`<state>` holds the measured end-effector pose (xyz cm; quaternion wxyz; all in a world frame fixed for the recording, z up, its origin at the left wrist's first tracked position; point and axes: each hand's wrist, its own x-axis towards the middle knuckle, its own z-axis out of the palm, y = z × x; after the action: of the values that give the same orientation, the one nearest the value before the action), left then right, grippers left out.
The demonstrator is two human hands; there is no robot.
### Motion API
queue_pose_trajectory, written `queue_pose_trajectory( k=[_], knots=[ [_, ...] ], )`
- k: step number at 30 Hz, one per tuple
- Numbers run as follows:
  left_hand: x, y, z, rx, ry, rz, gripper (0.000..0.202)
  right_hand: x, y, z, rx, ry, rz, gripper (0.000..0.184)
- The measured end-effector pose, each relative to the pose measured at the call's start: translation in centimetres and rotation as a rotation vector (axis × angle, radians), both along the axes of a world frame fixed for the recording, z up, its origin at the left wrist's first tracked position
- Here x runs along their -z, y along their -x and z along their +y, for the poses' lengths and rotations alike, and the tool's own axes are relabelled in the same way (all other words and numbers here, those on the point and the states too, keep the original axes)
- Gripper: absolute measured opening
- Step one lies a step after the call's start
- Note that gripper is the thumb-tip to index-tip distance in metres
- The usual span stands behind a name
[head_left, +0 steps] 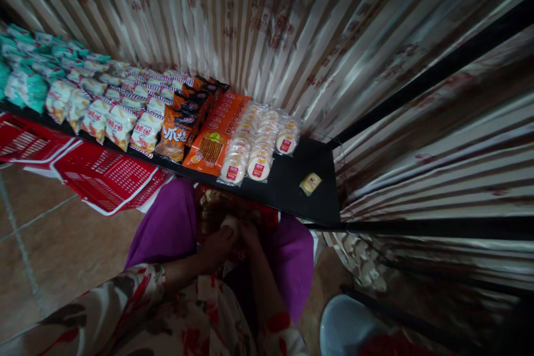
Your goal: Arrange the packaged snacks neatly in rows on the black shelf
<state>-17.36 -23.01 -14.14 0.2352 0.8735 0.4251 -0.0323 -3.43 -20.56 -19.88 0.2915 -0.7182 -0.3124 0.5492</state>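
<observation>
Both my hands reach down into a dim container of small wrapped snacks (208,200) lined with purple cloth (169,222), just below the black shelf (287,189). My left hand (217,245) is closed on a pale round snack pack (230,225). My right hand (250,233) touches the same pack, its fingers curled; the grip is hard to see in the dark. On the shelf above lie rows of round rice crackers (258,144), an orange snack box (217,133) and orange bags (177,133).
Further left on the shelf stand white and teal snack bags (95,111). A single yellow packet (310,183) lies near the shelf's right end. Red baskets (104,178) sit on the tiled floor at left. A striped curtain (292,28) hangs behind. A pale stool (346,325) is at lower right.
</observation>
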Motion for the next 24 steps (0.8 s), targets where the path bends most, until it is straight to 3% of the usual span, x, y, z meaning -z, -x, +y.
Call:
queue_pose_trajectory(
  k=[11,17,24],
  knots=[
    [0.6,2.5,0.5,-0.132,-0.043,-0.168,0.033,-2.5,0.2,-1.0,0.261,-0.012,0.297,0.046],
    [-0.1,3.0,1.8,-0.238,-0.048,-0.227,0.041,-4.6,0.2,-1.7,0.423,-0.051,0.421,0.044],
    [-2.8,2.4,3.2,-0.284,0.019,-0.296,0.025,-6.7,-0.3,-2.4,0.276,-0.089,0.412,0.035]
  ],
)
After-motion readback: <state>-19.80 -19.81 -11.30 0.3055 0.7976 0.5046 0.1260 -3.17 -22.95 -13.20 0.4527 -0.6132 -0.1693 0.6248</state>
